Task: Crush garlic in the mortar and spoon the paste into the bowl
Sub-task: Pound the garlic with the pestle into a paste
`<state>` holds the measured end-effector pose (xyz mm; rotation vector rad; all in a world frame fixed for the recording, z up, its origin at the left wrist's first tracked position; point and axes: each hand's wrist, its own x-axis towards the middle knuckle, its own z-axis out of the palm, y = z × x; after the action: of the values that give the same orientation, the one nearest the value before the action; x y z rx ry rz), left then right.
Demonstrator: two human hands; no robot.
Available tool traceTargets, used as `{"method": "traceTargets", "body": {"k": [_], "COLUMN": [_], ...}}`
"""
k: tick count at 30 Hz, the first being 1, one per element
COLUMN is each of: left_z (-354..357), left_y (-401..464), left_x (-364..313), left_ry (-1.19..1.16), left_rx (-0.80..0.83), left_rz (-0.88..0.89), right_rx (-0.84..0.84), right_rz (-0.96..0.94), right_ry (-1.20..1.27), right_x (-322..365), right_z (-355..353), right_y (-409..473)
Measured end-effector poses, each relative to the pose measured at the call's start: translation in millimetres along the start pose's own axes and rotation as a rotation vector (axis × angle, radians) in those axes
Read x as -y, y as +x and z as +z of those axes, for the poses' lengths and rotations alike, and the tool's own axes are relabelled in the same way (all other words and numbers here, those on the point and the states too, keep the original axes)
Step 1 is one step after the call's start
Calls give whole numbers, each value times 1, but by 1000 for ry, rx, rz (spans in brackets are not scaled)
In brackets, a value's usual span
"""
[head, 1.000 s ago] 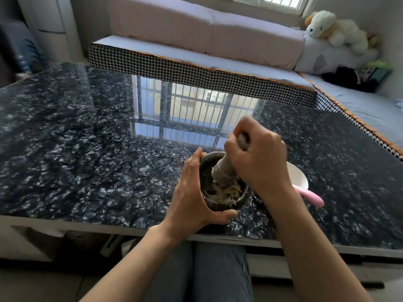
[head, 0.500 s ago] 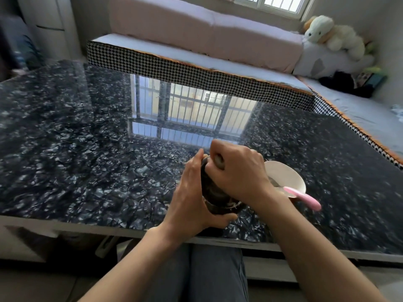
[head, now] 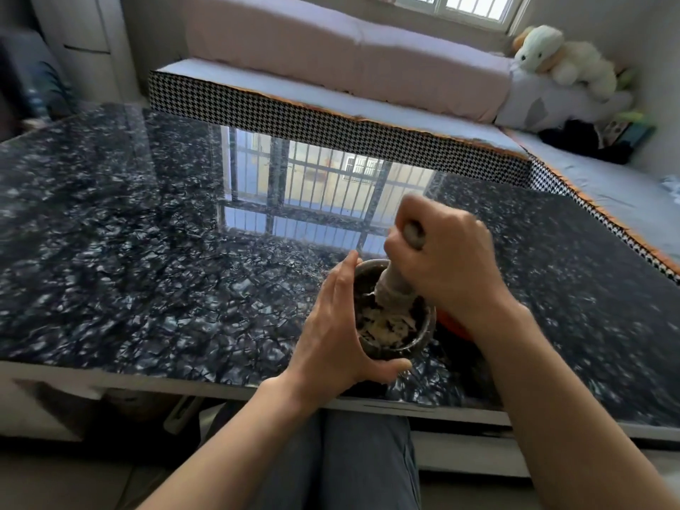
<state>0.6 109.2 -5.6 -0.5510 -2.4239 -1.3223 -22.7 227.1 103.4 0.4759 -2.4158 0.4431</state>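
Garlic (head: 386, 325), crushed into pale shreds and pulp, lies at the bottom of a small round dark stone mortar (head: 423, 334) that stands on the glossy black speckled marble table (head: 147, 270), close to its near edge and just in front of the person's lap. A grey stone pestle (head: 395, 285) stands tilted in the mortar, its thick smeared end down in the garlic and its narrow top poking out above the right hand (head: 449, 266). That hand is closed in a fist round the upper shaft, fingers wrapped tight, and looks slightly blurred. The left hand (head: 331, 325) cups the mortar's left wall, fingers nearly straight and together along the far side, thumb curled round the near side under the rim, steadying it on the tabletop. Just behind the right wrist a sliver of something orange-red (head: 454, 327) shows beside the mortar; what it is cannot be told. Beyond the table runs a houndstooth-edged cushioned bench (head: 331, 123), with a white plush toy (head: 563, 57) at its right end.
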Motion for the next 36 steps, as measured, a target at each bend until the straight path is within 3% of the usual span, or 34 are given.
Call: {"method": "traceTargets", "body": {"k": [7, 12, 18, 23, 29, 33, 36], "left_z": [2, 0, 3, 2, 2, 3, 2], "left_y": [1, 1, 0, 1, -1, 0, 2], "left_x": [1, 1, 3, 2, 4, 2, 3], "left_ry": [15, -6, 6, -5, -5, -2, -7], "left_rx": [24, -1, 5, -5, -10, -12, 2], "left_rz": [28, 4, 51, 1, 20, -14, 7], "right_rx": [98, -125, 89, -114, 36, -126, -82], "right_rz": [-66, 56, -3, 71, 37, 144, 130], "right_ry": [-48, 96, 2, 101, 20, 115, 110], "right_x": [1, -7, 5, -2, 7, -4, 9], "right_z": [24, -6, 28, 2, 30, 7, 17], "right_y": [-24, -5, -30, -14, -33, -16, -24]}}
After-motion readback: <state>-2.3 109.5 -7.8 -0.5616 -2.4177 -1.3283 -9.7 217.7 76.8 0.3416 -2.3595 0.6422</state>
